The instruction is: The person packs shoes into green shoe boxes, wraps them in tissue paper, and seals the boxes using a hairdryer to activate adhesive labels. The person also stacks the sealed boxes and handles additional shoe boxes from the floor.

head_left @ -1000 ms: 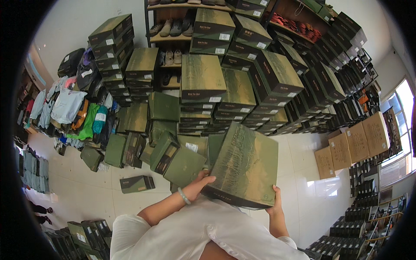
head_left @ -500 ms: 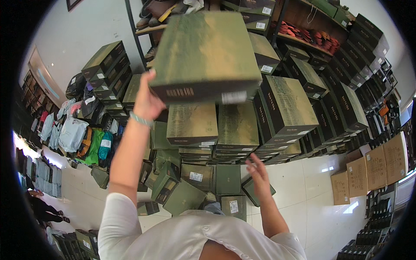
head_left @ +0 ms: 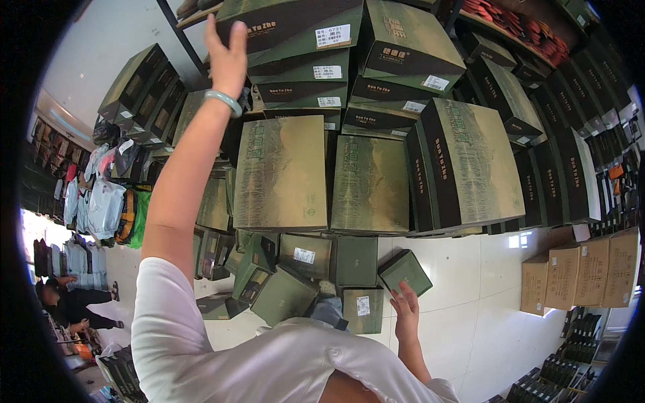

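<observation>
Hovering low at your right, your right hand is unclenched; your left hand is raised, also released.
Your right fingers spread just beside, in view, a small green box on the tiled floor. Your left fingers splay at the left end of the labelled box topping the middle stack; you cannot tell whether they touch it. Farther out, brown cartons stand at right, plastic-wrapped bundles at left.
</observation>
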{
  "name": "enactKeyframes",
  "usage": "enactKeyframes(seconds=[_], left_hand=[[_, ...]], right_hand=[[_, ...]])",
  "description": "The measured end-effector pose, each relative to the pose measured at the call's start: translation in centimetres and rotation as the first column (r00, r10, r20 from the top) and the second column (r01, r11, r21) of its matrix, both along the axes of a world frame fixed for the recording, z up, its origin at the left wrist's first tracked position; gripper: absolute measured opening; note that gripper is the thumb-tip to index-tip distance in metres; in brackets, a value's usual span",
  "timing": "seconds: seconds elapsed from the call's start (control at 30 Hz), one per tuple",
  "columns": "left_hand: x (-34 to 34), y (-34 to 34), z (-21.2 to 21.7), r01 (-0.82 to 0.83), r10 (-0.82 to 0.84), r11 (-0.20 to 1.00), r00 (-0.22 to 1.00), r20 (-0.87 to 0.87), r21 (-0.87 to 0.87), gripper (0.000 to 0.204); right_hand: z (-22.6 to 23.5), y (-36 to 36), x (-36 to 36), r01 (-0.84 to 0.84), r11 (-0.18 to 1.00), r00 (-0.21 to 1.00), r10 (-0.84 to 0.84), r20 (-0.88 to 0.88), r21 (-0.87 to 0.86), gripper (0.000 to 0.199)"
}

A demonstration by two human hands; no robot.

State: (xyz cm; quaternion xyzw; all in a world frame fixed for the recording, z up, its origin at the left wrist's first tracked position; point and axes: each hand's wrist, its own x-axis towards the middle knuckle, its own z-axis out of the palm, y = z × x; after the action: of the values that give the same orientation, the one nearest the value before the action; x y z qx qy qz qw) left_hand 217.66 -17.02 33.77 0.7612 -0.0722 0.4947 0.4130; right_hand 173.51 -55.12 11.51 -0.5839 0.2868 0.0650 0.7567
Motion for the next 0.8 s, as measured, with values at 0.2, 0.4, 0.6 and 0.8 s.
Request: enactKeyframes(seconds=[0.2, 0.4, 0.6, 0.8], left_hand=[[6.7, 0.5, -3.7, -0.269, 0.278, 0.960, 0.937, -0.210, 0.073, 0.099], [9.0, 2.1, -2.6, -0.038, 0.070, 0.993, 0.950, -0.303, 0.111, 0.092], [0.2, 2.0, -12.5, -0.122, 0.142, 0.988, 0.952, -0.270, 0.090, 0.088], [-29.7, 4.5, -28.3, -0.314, 0.055, 0.888, 0.796, -0.602, -0.335, 0.049]], right_hand=[[0.0, 1.3, 3.0, -0.036, 0.999, 0.998, 0.036, -0.045, -0.007, 0.047], [-2.4, 1.3, 3.7, -0.115, 0.993, 0.993, 0.114, -0.037, -0.027, 0.049], [-5.9, 2.2, 6.3, -0.198, 0.978, 0.977, 0.202, 0.067, -0.064, 0.049], [-6.9, 4.1, 9.3, -0.438, 0.785, 0.851, 0.520, 0.080, -0.438, 0.046]])
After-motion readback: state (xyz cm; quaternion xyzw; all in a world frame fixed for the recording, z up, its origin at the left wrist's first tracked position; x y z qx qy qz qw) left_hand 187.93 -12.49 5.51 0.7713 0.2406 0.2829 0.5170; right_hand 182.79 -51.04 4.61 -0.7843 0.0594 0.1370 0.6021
